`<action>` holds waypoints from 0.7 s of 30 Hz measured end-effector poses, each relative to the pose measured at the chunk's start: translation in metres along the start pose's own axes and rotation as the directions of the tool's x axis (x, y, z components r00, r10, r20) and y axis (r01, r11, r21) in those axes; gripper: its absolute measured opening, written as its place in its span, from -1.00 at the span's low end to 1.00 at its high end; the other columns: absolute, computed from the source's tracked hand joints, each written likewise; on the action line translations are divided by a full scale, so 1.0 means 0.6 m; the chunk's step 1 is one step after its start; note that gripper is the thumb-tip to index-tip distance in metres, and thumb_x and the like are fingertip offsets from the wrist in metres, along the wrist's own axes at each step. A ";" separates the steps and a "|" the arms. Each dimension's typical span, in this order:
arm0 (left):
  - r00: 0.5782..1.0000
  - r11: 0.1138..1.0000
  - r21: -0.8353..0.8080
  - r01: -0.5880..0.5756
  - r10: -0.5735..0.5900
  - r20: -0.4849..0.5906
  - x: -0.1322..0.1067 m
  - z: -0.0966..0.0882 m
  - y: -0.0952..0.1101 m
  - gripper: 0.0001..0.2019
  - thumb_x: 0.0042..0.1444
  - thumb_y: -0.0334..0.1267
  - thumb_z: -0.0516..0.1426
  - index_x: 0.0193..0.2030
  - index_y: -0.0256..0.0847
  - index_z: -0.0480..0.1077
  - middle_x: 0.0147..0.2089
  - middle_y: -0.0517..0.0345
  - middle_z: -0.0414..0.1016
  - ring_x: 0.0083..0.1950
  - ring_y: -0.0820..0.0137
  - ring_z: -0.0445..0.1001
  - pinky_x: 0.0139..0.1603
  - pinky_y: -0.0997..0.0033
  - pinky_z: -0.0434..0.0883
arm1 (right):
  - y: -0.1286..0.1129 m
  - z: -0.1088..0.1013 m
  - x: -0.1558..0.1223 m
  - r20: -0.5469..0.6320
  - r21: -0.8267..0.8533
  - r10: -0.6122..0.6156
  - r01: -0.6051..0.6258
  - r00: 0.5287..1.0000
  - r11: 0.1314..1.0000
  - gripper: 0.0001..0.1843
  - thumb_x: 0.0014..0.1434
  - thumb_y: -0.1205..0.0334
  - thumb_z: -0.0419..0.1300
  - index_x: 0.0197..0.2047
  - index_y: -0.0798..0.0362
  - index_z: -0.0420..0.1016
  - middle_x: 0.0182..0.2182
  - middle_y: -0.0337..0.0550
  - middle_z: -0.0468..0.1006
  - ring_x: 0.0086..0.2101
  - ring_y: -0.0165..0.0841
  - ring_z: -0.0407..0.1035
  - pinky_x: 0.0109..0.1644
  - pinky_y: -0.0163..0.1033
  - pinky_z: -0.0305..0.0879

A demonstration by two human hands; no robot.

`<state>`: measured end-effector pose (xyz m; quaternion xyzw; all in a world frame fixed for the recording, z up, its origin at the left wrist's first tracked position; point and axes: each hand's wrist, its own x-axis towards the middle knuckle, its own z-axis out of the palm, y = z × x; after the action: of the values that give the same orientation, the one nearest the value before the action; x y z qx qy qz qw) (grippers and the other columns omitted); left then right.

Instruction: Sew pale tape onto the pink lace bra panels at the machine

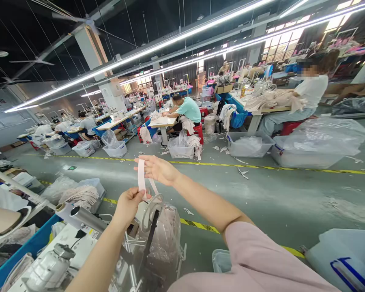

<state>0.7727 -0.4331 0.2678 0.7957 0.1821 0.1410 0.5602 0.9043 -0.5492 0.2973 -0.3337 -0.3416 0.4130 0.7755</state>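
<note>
I hold a pale pink elastic strip up in front of me with both hands. My left hand pinches its lower part between thumb and fingers. My right hand holds the upper end, fingers partly spread with the strip across them. The strip runs down towards a reel on a stand wrapped in clear plastic just below my hands. My right arm wears a pink sleeve.
A sewing machine and blue-edged table sit at lower left. Plastic bins of fabric line a grey aisle marked with yellow tape. Other people sit sewing at tables beyond. A clear tub stands at lower right.
</note>
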 end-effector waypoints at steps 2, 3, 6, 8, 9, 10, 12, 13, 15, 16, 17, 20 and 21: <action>1.000 1.000 -0.002 0.021 -0.021 -0.007 -0.001 -0.004 -0.005 -0.51 -0.27 0.22 0.25 -0.39 -0.21 0.51 -0.42 0.05 0.59 -0.27 0.19 0.51 -0.12 0.25 0.38 | 0.000 -0.003 0.006 -0.008 0.012 0.002 -0.002 1.000 1.000 -0.60 0.40 0.12 -0.19 0.03 0.00 0.42 0.23 -0.07 0.31 0.05 -0.31 0.39 0.12 -0.10 0.28; 1.000 1.000 -0.002 0.027 -0.027 -0.012 -0.002 -0.007 -0.007 -0.50 -0.28 0.23 0.25 -0.38 -0.20 0.51 -0.42 0.05 0.60 -0.26 0.19 0.51 -0.11 0.24 0.38 | 0.001 -0.004 0.009 -0.008 0.015 0.002 -0.002 1.000 1.000 -0.58 0.40 0.11 -0.19 0.02 0.01 0.43 0.23 -0.07 0.31 0.07 -0.30 0.37 0.14 -0.08 0.26; 0.999 1.000 0.010 0.027 -0.027 -0.021 -0.005 -0.013 -0.017 -0.49 -0.28 0.24 0.25 -0.40 -0.20 0.51 -0.41 0.05 0.60 -0.23 0.18 0.51 -0.08 0.24 0.37 | 0.004 -0.006 0.014 0.005 0.024 0.001 -0.001 1.000 1.000 -0.56 0.40 0.09 -0.20 0.00 0.03 0.45 0.21 -0.03 0.34 0.07 -0.31 0.37 0.18 -0.08 0.21; 1.000 0.999 0.030 0.018 -0.017 -0.022 -0.006 -0.017 -0.025 -0.51 -0.26 0.23 0.25 -0.44 -0.20 0.52 -0.41 0.05 0.60 -0.25 0.19 0.50 -0.08 0.24 0.37 | 0.006 -0.005 0.015 0.018 0.033 0.004 -0.005 1.000 0.999 -0.54 0.40 0.06 -0.20 -0.01 0.06 0.45 0.20 -0.01 0.36 0.06 -0.32 0.39 0.18 -0.10 0.20; 1.000 0.999 0.040 0.013 -0.012 -0.020 -0.006 -0.019 -0.030 -0.53 -0.24 0.22 0.24 -0.45 -0.20 0.52 -0.40 0.04 0.60 -0.26 0.20 0.50 -0.09 0.25 0.36 | 0.007 -0.004 0.015 0.026 0.034 0.008 -0.009 1.000 0.999 -0.53 0.40 0.03 -0.20 -0.02 0.07 0.46 0.19 0.00 0.37 0.05 -0.32 0.39 0.18 -0.11 0.20; 1.000 0.999 0.048 0.007 -0.007 -0.018 -0.006 -0.021 -0.035 -0.54 -0.22 0.21 0.23 -0.46 -0.21 0.53 -0.40 0.04 0.60 -0.27 0.21 0.49 -0.10 0.25 0.37 | 0.008 -0.002 0.015 0.034 0.032 0.013 -0.014 0.999 0.999 -0.51 0.40 0.00 -0.20 -0.02 0.07 0.46 0.18 0.01 0.38 0.04 -0.32 0.40 0.18 -0.11 0.20; 1.000 0.998 0.058 -0.001 0.002 -0.014 -0.006 -0.024 -0.044 -0.57 -0.17 0.18 0.22 -0.46 -0.21 0.54 -0.40 0.04 0.60 -0.29 0.22 0.49 -0.12 0.25 0.38 | 0.010 0.001 0.013 0.052 0.017 0.021 -0.022 0.998 1.000 -0.47 0.38 -0.07 -0.18 -0.02 0.08 0.47 0.17 0.02 0.39 0.05 -0.30 0.39 0.18 -0.11 0.20; 1.000 0.998 0.061 -0.004 0.005 -0.013 -0.006 -0.025 -0.048 -0.58 -0.16 0.17 0.21 -0.45 -0.21 0.54 -0.39 0.05 0.60 -0.28 0.22 0.49 -0.12 0.26 0.38 | 0.010 0.003 0.013 0.063 0.008 0.023 -0.023 0.998 1.000 -0.46 0.37 -0.10 -0.17 -0.02 0.08 0.47 0.17 0.02 0.39 0.06 -0.29 0.39 0.18 -0.10 0.19; 1.000 0.998 0.067 -0.009 0.010 -0.012 -0.007 -0.025 -0.053 -0.59 -0.14 0.15 0.21 -0.42 -0.20 0.54 -0.38 0.05 0.61 -0.26 0.21 0.50 -0.11 0.26 0.39 | 0.011 0.006 0.011 0.078 -0.005 0.023 -0.023 0.997 1.000 -0.45 0.36 -0.12 -0.17 -0.03 0.08 0.48 0.16 0.03 0.40 0.07 -0.28 0.38 0.20 -0.10 0.17; 1.000 0.997 0.071 -0.012 0.012 -0.011 -0.007 -0.025 -0.055 -0.59 -0.14 0.15 0.20 -0.42 -0.20 0.54 -0.37 0.05 0.61 -0.25 0.20 0.50 -0.10 0.26 0.39 | 0.010 0.007 0.010 0.079 -0.008 0.024 -0.023 0.997 1.000 -0.45 0.36 -0.12 -0.17 -0.03 0.08 0.48 0.15 0.03 0.41 0.06 -0.28 0.38 0.20 -0.10 0.17; 1.000 0.997 0.076 -0.015 0.016 -0.009 -0.008 -0.025 -0.057 -0.59 -0.13 0.15 0.19 -0.41 -0.20 0.54 -0.36 0.05 0.61 -0.24 0.19 0.50 -0.09 0.26 0.39 | 0.010 0.007 0.009 0.077 -0.006 0.027 -0.026 0.997 1.000 -0.44 0.36 -0.12 -0.17 -0.04 0.08 0.48 0.14 0.03 0.42 0.05 -0.29 0.39 0.20 -0.11 0.17; 1.000 0.994 0.105 -0.026 0.026 0.001 -0.007 -0.025 -0.062 -0.57 -0.12 0.15 0.16 -0.40 -0.21 0.54 -0.33 0.03 0.62 -0.22 0.17 0.51 -0.07 0.24 0.37 | 0.008 0.007 0.007 0.065 0.013 0.031 -0.032 0.997 0.999 -0.45 0.37 -0.09 -0.18 -0.06 0.10 0.49 0.10 0.02 0.46 0.01 -0.32 0.43 0.18 -0.13 0.19; 1.000 0.992 0.119 -0.029 0.029 0.004 -0.007 -0.025 -0.063 -0.57 -0.11 0.15 0.15 -0.39 -0.21 0.54 -0.32 0.02 0.62 -0.21 0.16 0.51 -0.07 0.24 0.37 | 0.007 0.007 0.007 0.064 0.020 0.029 -0.030 0.998 0.999 -0.46 0.38 -0.08 -0.18 -0.06 0.10 0.49 0.08 0.02 0.48 0.00 -0.32 0.43 0.17 -0.14 0.20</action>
<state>0.7575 -0.4104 0.2369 0.8305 0.1783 0.1371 0.5097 0.9009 -0.5429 0.2970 -0.3174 -0.3566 0.4384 0.7615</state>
